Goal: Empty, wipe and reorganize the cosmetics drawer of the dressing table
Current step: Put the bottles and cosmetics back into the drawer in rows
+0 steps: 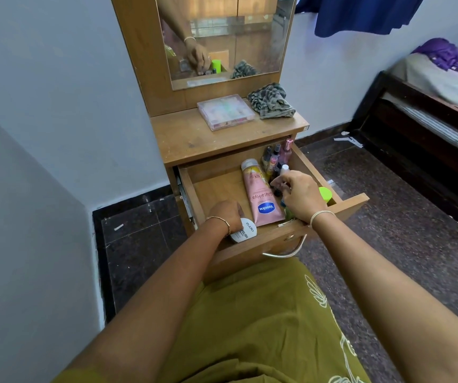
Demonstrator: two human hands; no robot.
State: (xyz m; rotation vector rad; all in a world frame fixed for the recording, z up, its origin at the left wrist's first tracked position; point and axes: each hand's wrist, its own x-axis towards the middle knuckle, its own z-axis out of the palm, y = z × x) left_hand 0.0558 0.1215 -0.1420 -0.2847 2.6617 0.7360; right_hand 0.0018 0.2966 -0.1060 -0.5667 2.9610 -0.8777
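Observation:
The wooden drawer (216,186) of the dressing table stands pulled open. A pink Vaseline tube (262,193) lies lengthwise in its middle. Several small nail polish bottles (276,156) stand along the right side toward the back. My left hand (226,214) rests on a round white jar (245,230) at the drawer's front left and grips it. My right hand (299,194) is in the right part, its fingers closed on a small white-capped bottle (285,170). A green cap (325,194) shows behind my right hand.
On the tabletop (194,139) sit a clear flat plastic box (225,111) and a crumpled patterned cloth (272,100). A mirror (222,37) rises behind them. A bed (429,100) stands to the right, a white wall to the left. The drawer's metal handle (286,251) hangs in front.

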